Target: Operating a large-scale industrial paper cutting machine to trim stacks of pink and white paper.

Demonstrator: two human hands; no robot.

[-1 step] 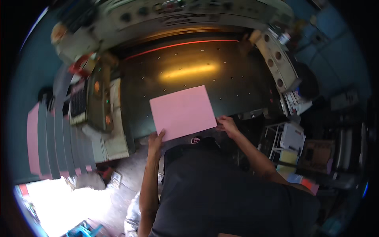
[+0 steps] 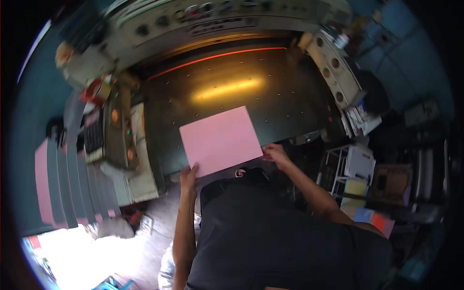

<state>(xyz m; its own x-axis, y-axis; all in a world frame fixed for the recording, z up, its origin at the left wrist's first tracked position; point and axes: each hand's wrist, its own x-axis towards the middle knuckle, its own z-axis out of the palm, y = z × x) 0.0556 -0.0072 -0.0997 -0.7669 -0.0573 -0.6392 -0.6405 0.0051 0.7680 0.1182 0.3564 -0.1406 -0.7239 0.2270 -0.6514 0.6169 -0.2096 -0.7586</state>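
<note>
A pink rectangle of paper [image 2: 221,141] lies slightly turned over the near edge of a dark metal machine table [image 2: 295,104]. Whether it is one sheet or a thin stack, I cannot tell. My left hand [image 2: 188,178] grips its near left corner, thumb on top and fingers hidden beneath. At the near right corner, my right hand [image 2: 276,155] has its fingers closed on the edge. The paper's far side rests on or just above the table, short of a yellow glow and a red light line [image 2: 217,59].
A machine front with knobs [image 2: 208,19] spans the back. On the left stand a control box with a keypad [image 2: 94,133] and grey-and-pink stacks [image 2: 58,186]. A pale side guard with round holes [image 2: 333,67] borders the right, above a white rack [image 2: 355,162].
The whole view has shifted and tilted slightly. Both hands keep their hold on the paper, which sits almost the same against the table.
</note>
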